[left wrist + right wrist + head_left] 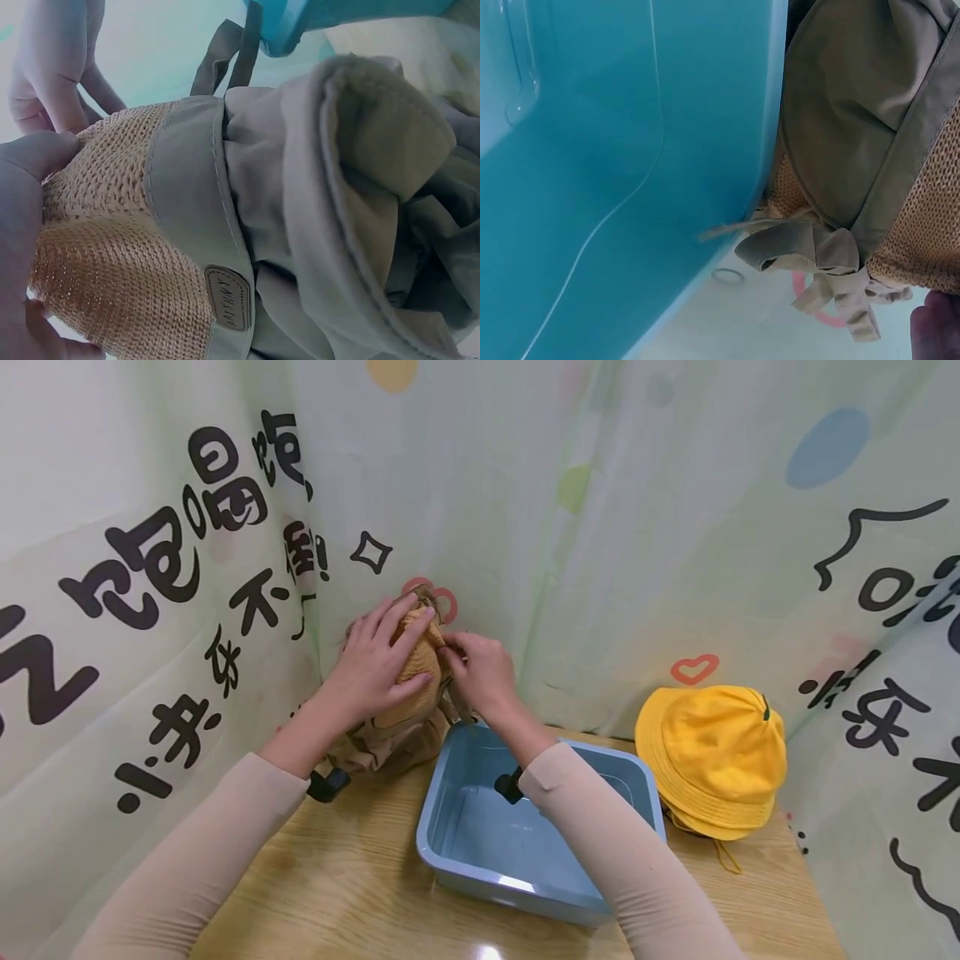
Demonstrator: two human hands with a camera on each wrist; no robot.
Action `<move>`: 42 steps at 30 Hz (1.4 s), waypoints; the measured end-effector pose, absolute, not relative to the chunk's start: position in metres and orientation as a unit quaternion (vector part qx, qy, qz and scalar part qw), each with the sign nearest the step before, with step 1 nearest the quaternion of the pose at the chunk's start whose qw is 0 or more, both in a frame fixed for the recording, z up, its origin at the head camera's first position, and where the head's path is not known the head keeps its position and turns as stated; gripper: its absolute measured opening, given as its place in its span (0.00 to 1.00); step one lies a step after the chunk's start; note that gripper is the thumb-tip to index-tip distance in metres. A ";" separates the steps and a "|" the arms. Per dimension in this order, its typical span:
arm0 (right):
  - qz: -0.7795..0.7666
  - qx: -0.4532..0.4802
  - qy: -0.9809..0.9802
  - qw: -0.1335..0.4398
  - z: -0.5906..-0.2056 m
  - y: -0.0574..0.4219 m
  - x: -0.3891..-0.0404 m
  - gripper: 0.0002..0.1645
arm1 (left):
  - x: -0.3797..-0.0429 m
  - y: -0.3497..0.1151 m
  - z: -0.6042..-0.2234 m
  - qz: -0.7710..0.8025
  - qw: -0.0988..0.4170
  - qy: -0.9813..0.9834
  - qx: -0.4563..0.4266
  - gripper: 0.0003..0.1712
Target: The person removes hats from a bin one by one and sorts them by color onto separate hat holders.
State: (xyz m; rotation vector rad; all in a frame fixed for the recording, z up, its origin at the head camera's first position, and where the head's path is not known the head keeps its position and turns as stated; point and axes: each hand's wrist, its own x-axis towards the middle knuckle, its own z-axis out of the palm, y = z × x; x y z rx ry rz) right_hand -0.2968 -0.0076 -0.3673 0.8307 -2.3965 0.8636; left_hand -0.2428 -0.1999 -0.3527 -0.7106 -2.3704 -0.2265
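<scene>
A sun hat [426,667] with a tan woven crown and a brown fabric brim is up against the curtain at the back left. My left hand [371,660] rests over its crown with spread, mostly straight fingers. On the crown's right side, my right hand [483,672] pinches the woven edge between thumb and fingers. In the left wrist view a small leather label [228,298] shows on the hat's fabric band. A fabric bow [806,251] hangs from the hat in the right wrist view. The hat's far side is hidden.
A blue plastic basin [480,835] stands on the wooden table [315,877], just right of the sun hat and under my right forearm. Farther right lies a yellow bucket hat [720,752] with a cord. Printed curtains [510,510] close off the back and sides.
</scene>
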 end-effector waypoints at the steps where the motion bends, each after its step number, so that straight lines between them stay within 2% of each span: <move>1: 0.314 0.301 -0.871 0.228 -0.368 -0.008 -0.297 0.12 | -0.244 -0.201 -0.354 -0.088 0.321 -0.903 -0.270 0.46; 12: 0.313 0.290 -0.880 0.210 -0.379 -0.019 -0.304 0.13 | -0.253 -0.209 -0.361 -0.094 0.295 -0.916 -0.256 0.46; 29: 0.265 0.256 -0.924 0.103 -0.391 -0.029 -0.312 0.18 | -0.267 -0.225 -0.366 -0.154 0.245 -0.936 -0.203 0.48; 34: 0.252 0.249 -0.929 0.105 -0.396 -0.033 -0.319 0.16 | -0.272 -0.224 -0.366 -0.155 0.234 -0.940 -0.196 0.49; 42: 0.249 0.234 -0.928 0.146 -0.402 -0.038 -0.325 0.10 | -0.277 -0.220 -0.369 -0.148 0.227 -0.944 -0.186 0.48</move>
